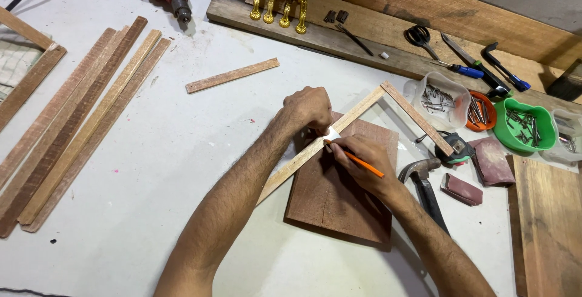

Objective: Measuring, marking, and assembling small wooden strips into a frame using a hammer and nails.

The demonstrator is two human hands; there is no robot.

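Marking the strip (315, 148), we grip an orange pencil (362, 163) in our right hand (361, 163), its tip at a small white piece (332, 133) on the wood. Our left hand (309, 108), at eleven o'clock of the pencil, presses down closed. The strip lies across the board (339, 194); if that pressure eases, it could slide and skew the mark

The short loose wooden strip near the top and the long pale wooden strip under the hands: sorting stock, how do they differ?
The short reddish-brown wooden strip lies alone on the white table, untouched; the long pale wooden strip lies across a dark brown wooden board, pressed down by the left hand while the right hand holds an orange pencil to it. The long one meets another strip at a corner. Both are thin, flat and angled alike.
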